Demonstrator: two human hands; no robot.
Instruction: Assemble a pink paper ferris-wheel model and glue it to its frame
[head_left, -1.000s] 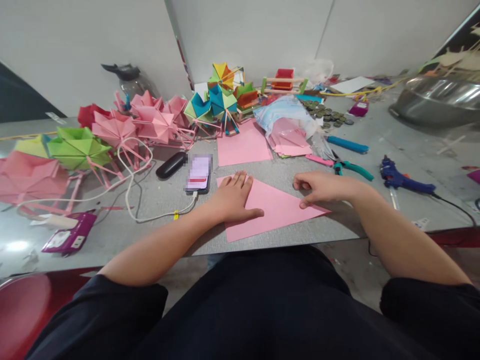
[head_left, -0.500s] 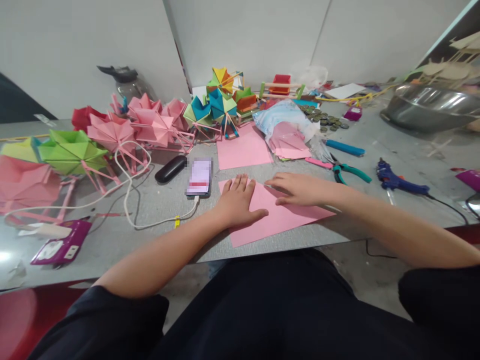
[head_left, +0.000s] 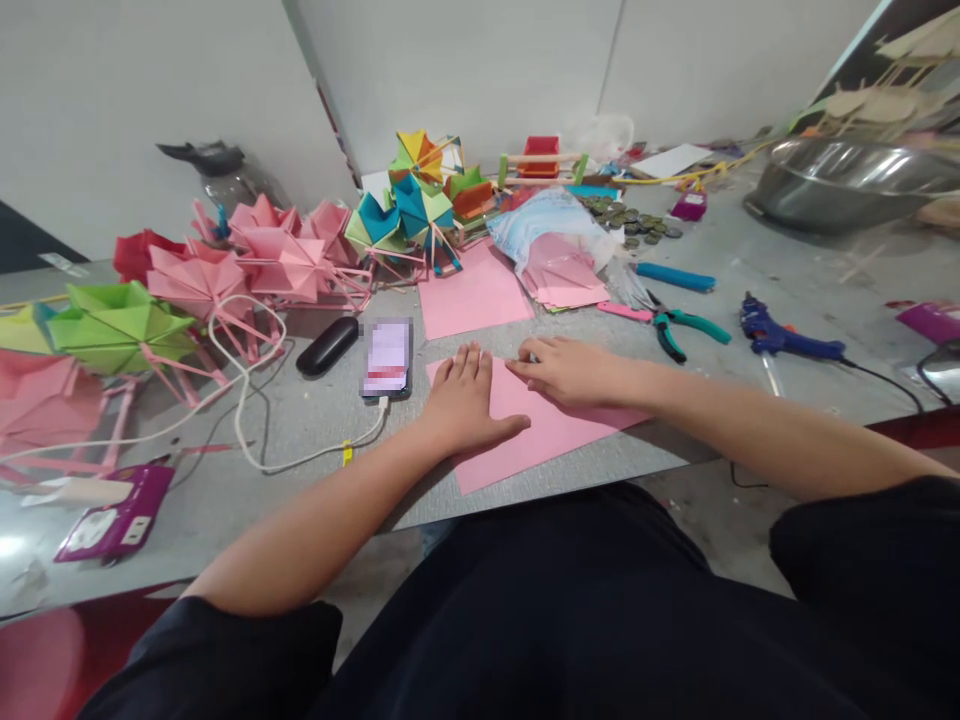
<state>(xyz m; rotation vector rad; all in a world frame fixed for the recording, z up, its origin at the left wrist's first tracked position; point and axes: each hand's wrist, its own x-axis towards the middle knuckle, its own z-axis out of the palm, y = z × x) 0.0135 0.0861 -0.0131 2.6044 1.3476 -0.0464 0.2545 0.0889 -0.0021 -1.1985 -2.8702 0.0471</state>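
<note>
A pink sheet of paper (head_left: 517, 452) lies flat at the front edge of the grey table. My left hand (head_left: 466, 405) rests palm down on its left part, fingers stretched forward and the thumb out to the right. Across the sheet's far side lies my right hand (head_left: 566, 370), its fingertips pointing left and touching the paper near the left hand. Those fingers are slightly bent and partly apart, and nothing shows between them. Another pink sheet (head_left: 476, 298) sits just beyond, beside a plastic bag (head_left: 551, 228) with pink paper pieces (head_left: 564, 275) in it.
Pink folded-paper models (head_left: 289, 262) and a green one (head_left: 124, 325) stand at left. Nearer are a phone (head_left: 387, 355) on a white cable and a black case (head_left: 328, 346). Pliers (head_left: 686, 325), a blue-handled tool (head_left: 675, 277), a glue gun (head_left: 787, 335) and a metal bowl (head_left: 840, 190) are at right.
My right hand has slid a little left along the paper, with its fingers more bent. My left hand stays flat on the sheet. The whole view has shifted slightly.
</note>
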